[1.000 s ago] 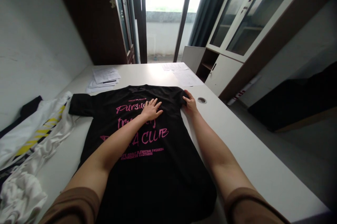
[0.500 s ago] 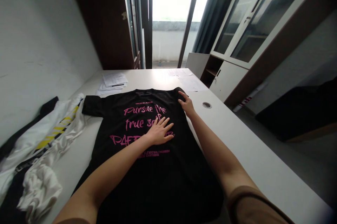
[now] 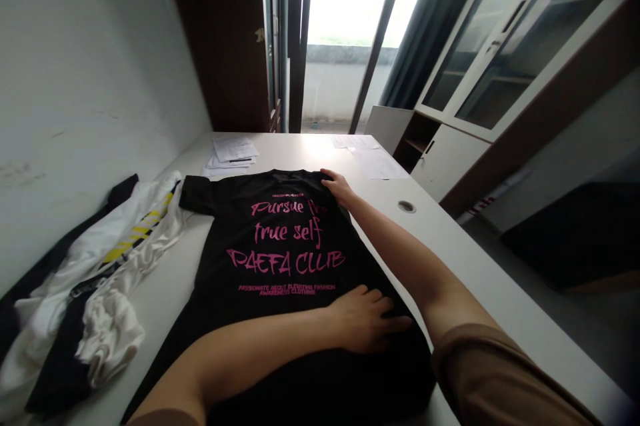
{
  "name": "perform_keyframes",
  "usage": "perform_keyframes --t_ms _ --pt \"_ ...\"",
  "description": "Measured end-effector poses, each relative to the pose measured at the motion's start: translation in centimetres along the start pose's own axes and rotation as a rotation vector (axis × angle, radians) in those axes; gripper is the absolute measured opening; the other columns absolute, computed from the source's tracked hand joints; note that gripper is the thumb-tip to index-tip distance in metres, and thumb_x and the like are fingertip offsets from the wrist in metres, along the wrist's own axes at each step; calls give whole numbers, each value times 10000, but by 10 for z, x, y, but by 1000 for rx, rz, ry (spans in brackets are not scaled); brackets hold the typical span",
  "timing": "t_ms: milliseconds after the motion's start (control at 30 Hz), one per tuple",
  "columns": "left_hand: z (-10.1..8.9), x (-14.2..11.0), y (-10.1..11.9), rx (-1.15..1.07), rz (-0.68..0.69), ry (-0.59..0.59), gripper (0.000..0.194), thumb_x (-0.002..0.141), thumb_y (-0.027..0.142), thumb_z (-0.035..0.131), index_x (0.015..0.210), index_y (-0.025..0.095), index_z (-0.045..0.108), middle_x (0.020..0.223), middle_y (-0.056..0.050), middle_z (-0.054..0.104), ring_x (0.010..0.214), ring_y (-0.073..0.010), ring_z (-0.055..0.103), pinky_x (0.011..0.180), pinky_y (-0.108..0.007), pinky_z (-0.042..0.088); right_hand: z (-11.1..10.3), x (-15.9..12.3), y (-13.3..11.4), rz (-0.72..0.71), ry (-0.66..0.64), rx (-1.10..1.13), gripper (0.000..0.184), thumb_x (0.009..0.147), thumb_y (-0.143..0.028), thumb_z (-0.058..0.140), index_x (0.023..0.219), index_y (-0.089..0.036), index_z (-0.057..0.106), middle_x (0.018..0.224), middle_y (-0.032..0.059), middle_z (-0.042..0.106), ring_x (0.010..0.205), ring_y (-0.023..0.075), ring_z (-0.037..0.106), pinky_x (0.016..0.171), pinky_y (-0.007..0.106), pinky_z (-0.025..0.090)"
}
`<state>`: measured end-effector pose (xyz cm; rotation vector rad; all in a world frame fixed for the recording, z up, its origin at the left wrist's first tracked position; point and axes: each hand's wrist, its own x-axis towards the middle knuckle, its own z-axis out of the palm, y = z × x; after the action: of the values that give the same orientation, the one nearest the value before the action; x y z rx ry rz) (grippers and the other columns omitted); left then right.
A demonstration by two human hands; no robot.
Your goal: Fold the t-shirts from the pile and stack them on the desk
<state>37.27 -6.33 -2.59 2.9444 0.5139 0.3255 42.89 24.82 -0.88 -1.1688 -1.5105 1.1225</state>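
A black T-shirt with pink lettering lies spread on the white desk, its collar toward the far side. Up at its far right shoulder, my right hand is closed on the fabric, and the sleeve there is gathered out of sight. My left hand lies across the lower right part of the shirt with bent fingers, gripping the cloth close to its side edge. The thumb of that hand is hidden. The left sleeve extends flat toward the heap of clothes.
White, black and yellow clothes lie heaped along the wall at left. Papers are stacked at the far left, and more sheets lie at the far right. A round cable hole is set into the desk.
My left hand has slid from the lettering down and right, its fingers now curled. My right hand has drawn the right shoulder slightly inward. The camera view has shifted left.
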Motion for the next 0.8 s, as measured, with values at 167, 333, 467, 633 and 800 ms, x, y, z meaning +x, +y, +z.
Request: perform_keyframes --t_ms 167,333,467,633,800 --pt "17 35 14 -25 23 -98 412 1014 487 427 1272 230 620 1091 -89 703 913 -258 689 667 -365 465 2 13 6 177 104 -41 559 824 -176 616 1383 -189 618 1134 90 702 788 156 655 678 304 599" --pt "11 24 13 -166 -6 -124 304 963 392 520 1188 210 613 994 -66 741 871 -252 717 690 -364 485 -21 12 29 180 97 44 576 781 -168 620 1355 -216 634 1065 65 701 674 123 622 510 209 522" --pt "-8 -8 4 -474 -185 -109 349 866 332 600 1197 221 599 995 -53 730 849 -221 697 668 -291 465 -54 10 45 144 168 121 620 729 -182 650 1347 -227 628 1027 51 678 625 102 585 476 195 505" --pt "-24 -46 -1 -1010 -469 3 164 842 356 619 920 213 637 733 41 595 666 -124 537 612 -225 379 -80 -1 61 89 255 210 630 689 -213 665 1317 -247 633 992 23 648 650 101 576 477 181 503" --pt "-26 -79 -8 -1208 -836 120 547 948 574 445 563 185 469 510 52 367 504 -93 312 538 -268 274 -74 -6 66 190 302 295 543 716 -218 660 1258 -236 624 956 20 644 653 112 589 484 190 512"
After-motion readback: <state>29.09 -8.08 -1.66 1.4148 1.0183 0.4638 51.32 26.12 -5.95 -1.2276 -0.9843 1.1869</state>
